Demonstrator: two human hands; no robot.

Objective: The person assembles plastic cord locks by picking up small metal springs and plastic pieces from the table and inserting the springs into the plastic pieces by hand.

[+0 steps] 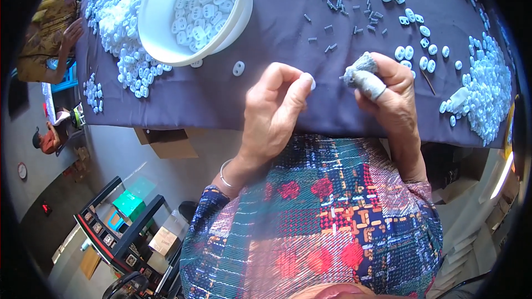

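Note:
My left hand pinches a small white plastic piece between thumb and forefinger, above the near part of the dark cloth. To its right, my right hand is closed, its thumb and forefinger wearing worn grey finger covers. A tiny dark bit shows at those covered tips; its kind cannot be made out. The hands are apart. Beyond them lie scattered small metal springs. One white oval two-holed piece rests left of my left hand, and several more lie beyond my right hand.
A white tub of oval pieces stands at the far left, beside a heap of small white parts. Another heap lies at the right edge, near a thin stick. Another person is at the far left. A cardboard box sits below the table edge.

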